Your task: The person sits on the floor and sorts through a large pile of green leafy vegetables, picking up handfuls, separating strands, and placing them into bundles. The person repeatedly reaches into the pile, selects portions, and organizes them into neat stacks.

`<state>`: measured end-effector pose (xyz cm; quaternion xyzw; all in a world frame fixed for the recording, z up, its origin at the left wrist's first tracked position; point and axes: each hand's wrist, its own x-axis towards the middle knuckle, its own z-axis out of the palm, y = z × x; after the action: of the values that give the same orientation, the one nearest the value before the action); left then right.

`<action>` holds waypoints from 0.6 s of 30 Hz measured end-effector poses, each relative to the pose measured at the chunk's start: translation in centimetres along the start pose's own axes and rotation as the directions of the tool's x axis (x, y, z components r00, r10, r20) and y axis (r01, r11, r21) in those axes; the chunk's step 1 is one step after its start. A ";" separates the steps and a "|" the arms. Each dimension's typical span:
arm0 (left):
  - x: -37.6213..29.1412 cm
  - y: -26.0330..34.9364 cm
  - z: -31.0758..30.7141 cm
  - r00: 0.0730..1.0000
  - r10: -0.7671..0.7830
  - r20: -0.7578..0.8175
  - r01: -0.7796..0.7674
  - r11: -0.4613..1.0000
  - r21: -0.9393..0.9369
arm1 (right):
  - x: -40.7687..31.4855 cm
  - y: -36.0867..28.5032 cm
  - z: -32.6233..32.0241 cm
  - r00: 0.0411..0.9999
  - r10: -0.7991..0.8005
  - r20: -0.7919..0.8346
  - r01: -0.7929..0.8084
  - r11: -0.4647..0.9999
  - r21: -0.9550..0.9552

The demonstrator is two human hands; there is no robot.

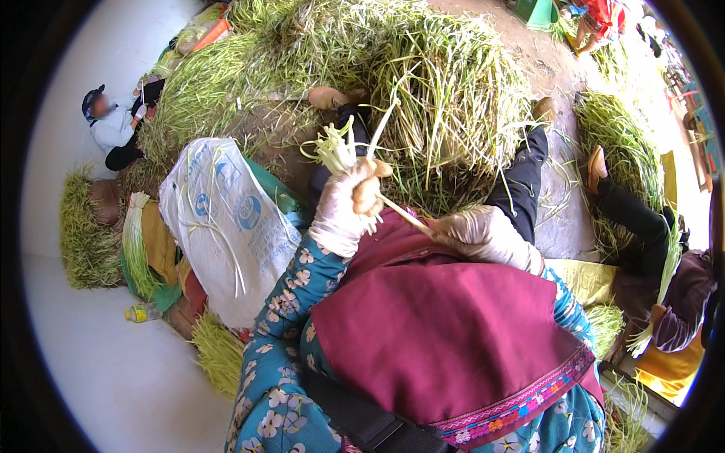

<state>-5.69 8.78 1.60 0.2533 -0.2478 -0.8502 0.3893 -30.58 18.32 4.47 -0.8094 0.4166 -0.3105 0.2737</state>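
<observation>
My left hand (345, 198), in a pale thin glove, is closed around a small bunch of pale green stalks (338, 148), whose ends stick out above the fist. My right hand (478, 233), gloved too, pinches the end of one long pale stalk (405, 214) that runs across to my left hand. Both hands are above my maroon apron (447, 328). Beyond them, between my outstretched legs, lies a big heap of long green and yellowish stalks (447, 96). The kind of plant cannot be told for certain.
A printed white woven sack (226, 226) with loose stalks on it lies at left. Near it are a tidy bundle of stalks (136, 243) and a plastic bottle (143, 312). One person (113, 127) sits at far left; another (682, 300) at right holds a bundle.
</observation>
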 end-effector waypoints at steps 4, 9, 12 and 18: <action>-1.0 5.1 -2.9 0.963 0.208 -0.174 -0.223 0.972 -0.070 | -4.1 1.3 -1.5 0.950 0.306 0.063 -0.304 0.952 -0.041; -1.8 5.8 -5.3 0.973 0.229 -0.011 -0.229 0.968 -0.104 | -7.8 5.8 -2.7 0.624 0.762 -0.174 -0.755 0.645 0.120; -1.6 5.0 -5.0 0.984 0.176 -0.030 -0.178 0.978 -0.108 | -7.4 7.6 -2.8 0.844 0.472 -0.254 -0.528 0.816 -0.235; -1.3 2.3 -3.4 0.995 0.028 0.093 -0.022 0.998 -0.066 | -1.4 6.5 -1.0 0.875 0.483 0.015 -0.472 0.848 0.241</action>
<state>-1.60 7.66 0.80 0.1972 -0.2411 -0.8638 0.3960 -35.23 16.01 0.13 -0.6343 0.5707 -0.2987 0.4275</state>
